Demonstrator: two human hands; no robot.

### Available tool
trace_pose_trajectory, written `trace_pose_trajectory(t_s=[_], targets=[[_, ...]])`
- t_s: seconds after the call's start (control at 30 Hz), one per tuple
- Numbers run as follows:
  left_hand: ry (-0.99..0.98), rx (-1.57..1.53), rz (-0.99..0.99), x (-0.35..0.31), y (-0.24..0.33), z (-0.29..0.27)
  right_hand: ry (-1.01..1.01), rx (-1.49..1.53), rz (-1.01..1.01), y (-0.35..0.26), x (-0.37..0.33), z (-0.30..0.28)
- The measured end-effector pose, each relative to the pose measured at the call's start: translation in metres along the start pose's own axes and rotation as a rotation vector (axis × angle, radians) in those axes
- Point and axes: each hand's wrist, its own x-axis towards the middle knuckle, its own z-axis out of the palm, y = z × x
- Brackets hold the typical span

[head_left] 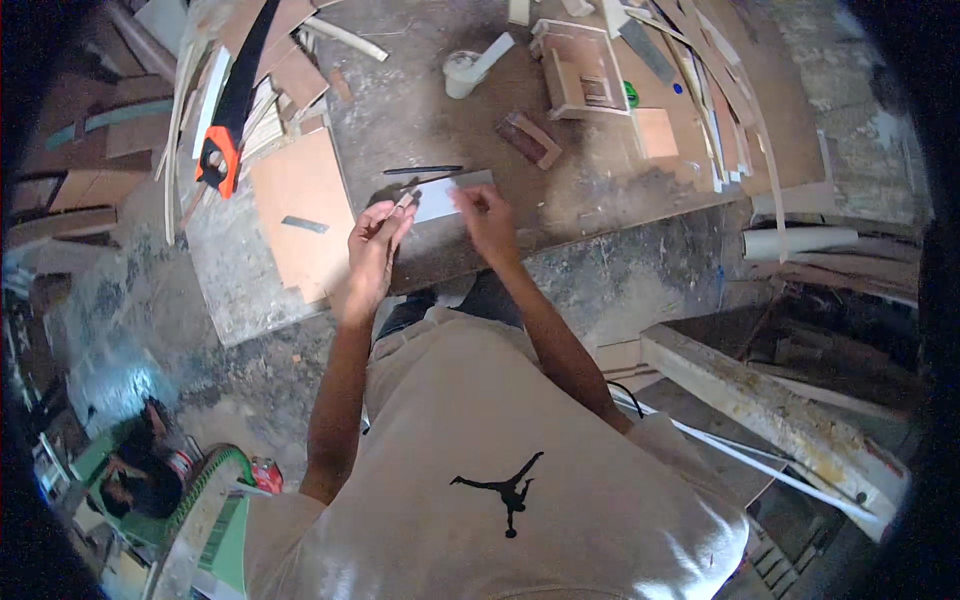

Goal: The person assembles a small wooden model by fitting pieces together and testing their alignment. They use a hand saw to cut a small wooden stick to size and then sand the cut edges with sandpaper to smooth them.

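Observation:
Over the near edge of the worktable, my left hand (372, 245) is closed, with a small wood piece (405, 200) pinched between thumb and fingers. To its right, my right hand (488, 222) has its fingers bent together; whether anything small is in them is too blurred to tell. Between the hands lies a white rectangular piece (433, 201), its right end close to my right fingertips. Just beyond it rests a thin dark pencil-like stick (423, 170). A flat wooden board (300, 215) with a small grey metal strip (304, 224) on it lies left of my left hand.
An orange-handled handsaw (219, 160) lies at the left. Farther off stand a white tub (462, 76) with a flat stick, a brown block (529, 139) and a small wooden box frame (583, 68). Wood strips (735, 90) pile up at right. Another person (140, 470) is at lower left.

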Motion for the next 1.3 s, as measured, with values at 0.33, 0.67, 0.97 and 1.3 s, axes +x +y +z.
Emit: trace_pose_trajectory(t_s=[0.33, 0.67, 0.97, 1.3], targets=[[-0.092, -0.002, -0.058, -0.003, 0.041, 0.054, 0.156, -0.905, -0.604, 0.046, 0.098, -0.084], [-0.235, -0.04, 0.125, -0.023, 0.093, 0.085, -0.104, -0.49, -0.21, -0.002, 0.099, -0.076], [-0.185, 0.63, 0.503, -0.037, 0.118, 0.08, -0.37, 0.49, -0.278, -0.172, -0.002, -0.028], [-0.273, 0.766, 0.74, -0.06, 0.14, 0.088, -0.296, 0.348, -0.253, -0.144, -0.025, -0.028]])
